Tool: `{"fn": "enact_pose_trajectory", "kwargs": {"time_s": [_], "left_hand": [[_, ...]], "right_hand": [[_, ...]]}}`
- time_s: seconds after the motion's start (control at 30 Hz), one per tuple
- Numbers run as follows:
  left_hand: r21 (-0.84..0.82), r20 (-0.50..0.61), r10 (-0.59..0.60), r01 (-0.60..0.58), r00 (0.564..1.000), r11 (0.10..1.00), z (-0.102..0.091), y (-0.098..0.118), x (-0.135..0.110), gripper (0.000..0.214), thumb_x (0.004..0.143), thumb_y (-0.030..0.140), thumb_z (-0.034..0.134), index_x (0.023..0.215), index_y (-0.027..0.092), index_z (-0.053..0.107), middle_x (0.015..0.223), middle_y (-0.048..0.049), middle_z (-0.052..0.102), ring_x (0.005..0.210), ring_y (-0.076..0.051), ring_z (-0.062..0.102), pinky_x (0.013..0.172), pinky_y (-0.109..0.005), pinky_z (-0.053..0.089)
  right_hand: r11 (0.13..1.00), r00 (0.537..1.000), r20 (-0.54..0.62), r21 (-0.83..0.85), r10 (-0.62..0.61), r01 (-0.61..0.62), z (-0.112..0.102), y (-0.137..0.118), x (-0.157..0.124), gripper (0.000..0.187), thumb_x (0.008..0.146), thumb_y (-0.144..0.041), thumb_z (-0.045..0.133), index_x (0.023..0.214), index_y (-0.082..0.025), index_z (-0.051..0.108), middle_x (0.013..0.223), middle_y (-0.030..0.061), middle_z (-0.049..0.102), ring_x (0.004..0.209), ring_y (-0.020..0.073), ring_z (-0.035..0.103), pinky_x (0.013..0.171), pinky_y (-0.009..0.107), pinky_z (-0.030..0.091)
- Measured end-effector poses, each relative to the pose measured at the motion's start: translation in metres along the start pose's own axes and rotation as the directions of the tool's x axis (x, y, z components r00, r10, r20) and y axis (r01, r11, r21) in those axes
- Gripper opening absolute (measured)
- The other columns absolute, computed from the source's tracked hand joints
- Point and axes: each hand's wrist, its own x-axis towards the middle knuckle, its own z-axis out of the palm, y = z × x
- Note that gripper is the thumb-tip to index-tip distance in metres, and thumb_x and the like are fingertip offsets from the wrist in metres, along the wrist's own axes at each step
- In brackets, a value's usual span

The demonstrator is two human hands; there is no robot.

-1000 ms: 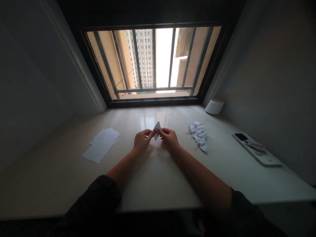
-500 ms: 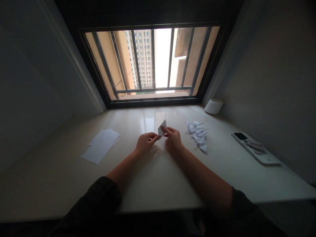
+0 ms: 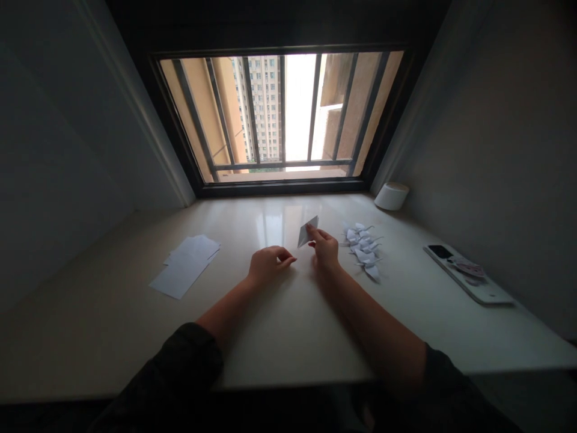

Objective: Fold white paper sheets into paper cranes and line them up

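Observation:
A small piece of folded white paper (image 3: 307, 233), pointed at its lower end, is held up above the sill. My right hand (image 3: 325, 246) pinches it between thumb and fingers along its right side. Just left of the paper and apart from it is my left hand (image 3: 270, 263), its fingers curled and drawn together with nothing visible in them. Several white folded paper cranes (image 3: 364, 248) lie in a cluster to the right of my right hand. Over on the left rests a loose stack of white paper sheets (image 3: 186, 269).
The pale, glossy sill (image 3: 261, 355) runs up to a barred window (image 3: 288, 187) with a dark frame. A white cylindrical object (image 3: 391, 197) stands in the back right corner. A phone (image 3: 487, 288) in a light case lies near the right wall.
My left hand has let go of the folded paper. My right hand has moved the paper slightly right and turned it, so that its point faces down and left.

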Motion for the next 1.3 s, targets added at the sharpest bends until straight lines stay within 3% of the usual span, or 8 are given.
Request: {"fn": "enact_pose_trajectory", "kwargs": {"time_s": [0.1,0.2,0.33,0.5,0.67,0.9,1.2,1.3], "left_hand": [[0.038,-0.042,0.013,-0.011,0.999,0.999,0.0,-0.001,-0.001,0.027,0.073,0.05,0.06,0.07,0.025,0.069,0.074,-0.002,0.068,0.067,-0.017,0.058,0.065,-0.027,0.04],[-0.165,-0.084,-0.053,0.039,0.995,0.986,0.001,-0.004,0.002,0.034,0.08,0.051,0.05,0.084,0.025,0.07,0.085,-0.0034,0.07,0.076,-0.018,0.061,0.069,-0.028,0.042],[-0.41,0.03,-0.123,0.124,0.992,0.904,0.003,-0.006,0.005,0.044,0.079,0.055,0.049,0.088,0.018,0.07,0.083,-0.0059,0.07,0.081,-0.021,0.063,0.072,-0.029,0.046],[-0.543,0.174,-0.141,0.214,0.975,0.812,0.007,-0.002,0.004,0.041,0.071,0.053,0.062,0.078,0.014,0.071,0.078,-0.0094,0.071,0.08,-0.024,0.065,0.073,-0.032,0.049],[-0.549,0.18,-0.134,0.212,0.975,0.808,0.007,0.001,0.004,0.037,0.071,0.051,0.063,0.072,0.014,0.071,0.072,-0.0091,0.07,0.07,-0.021,0.066,0.068,-0.03,0.05],[-0.433,0.095,-0.151,0.178,0.984,0.884,0.005,-0.004,0.003,0.038,0.072,0.052,0.06,0.076,0.015,0.071,0.072,-0.0081,0.07,0.069,-0.02,0.066,0.066,-0.029,0.049],[-0.536,0.172,-0.129,0.202,0.977,0.82,0.007,-0.004,0.006,0.034,0.07,0.046,0.064,0.081,0.013,0.071,0.075,-0.0086,0.07,0.077,-0.023,0.065,0.07,-0.031,0.048],[-0.512,0.176,-0.113,0.189,0.978,0.838,0.007,-0.005,0.006,0.033,0.069,0.042,0.066,0.085,0.014,0.071,0.082,-0.0084,0.071,0.081,-0.023,0.064,0.075,-0.032,0.047]], "right_hand": [[1.0,1.0,-0.029,0.018,0.011,-0.011,-0.002,-0.003,0.002,0.035,0.058,-0.052,0.069,0.059,-0.018,0.063,0.056,0.001,0.058,0.052,0.0124,0.047,0.05,0.027,0.037],[1.0,0.997,0.074,0.014,0.026,-0.027,0.002,-0.007,-0.004,0.033,0.059,-0.05,0.071,0.059,-0.017,0.065,0.058,0.0016,0.06,0.053,0.0116,0.047,0.051,0.026,0.038],[0.999,0.972,0.232,-0.04,0.029,-0.02,0.009,-0.011,-0.017,0.033,0.059,-0.049,0.071,0.058,-0.017,0.066,0.055,0.0012,0.059,0.053,0.0113,0.047,0.053,0.025,0.038],[0.999,0.957,0.286,-0.026,0.051,-0.045,0.011,-0.009,-0.024,0.039,0.057,-0.053,0.071,0.052,-0.017,0.059,0.048,-0.001,0.051,0.048,0.0112,0.043,0.047,0.026,0.035],[0.999,0.976,0.215,-0.035,-0.029,0.038,0.009,-0.007,-0.022,0.036,0.059,-0.05,0.071,0.051,-0.017,0.06,0.049,-0.0022,0.051,0.05,0.0107,0.043,0.052,0.026,0.035],[0.999,0.976,0.219,-0.026,-0.022,0.029,0.01,-0.005,-0.022,0.034,0.059,-0.049,0.071,0.053,-0.017,0.062,0.049,-0.0021,0.051,0.05,0.0101,0.04,0.052,0.026,0.032],[1.0,0.985,0.174,-0.004,-0.006,0.007,0.009,0.0,-0.017,0.034,0.058,-0.049,0.072,0.057,-0.016,0.066,0.053,-0.0008,0.056,0.051,0.0103,0.043,0.053,0.026,0.034],[1.0,0.986,0.165,0.005,0.004,-0.005,0.01,-0.001,-0.016,0.033,0.059,-0.047,0.073,0.058,-0.015,0.067,0.054,-0.0006,0.057,0.051,0.0096,0.043,0.054,0.026,0.034]]}}
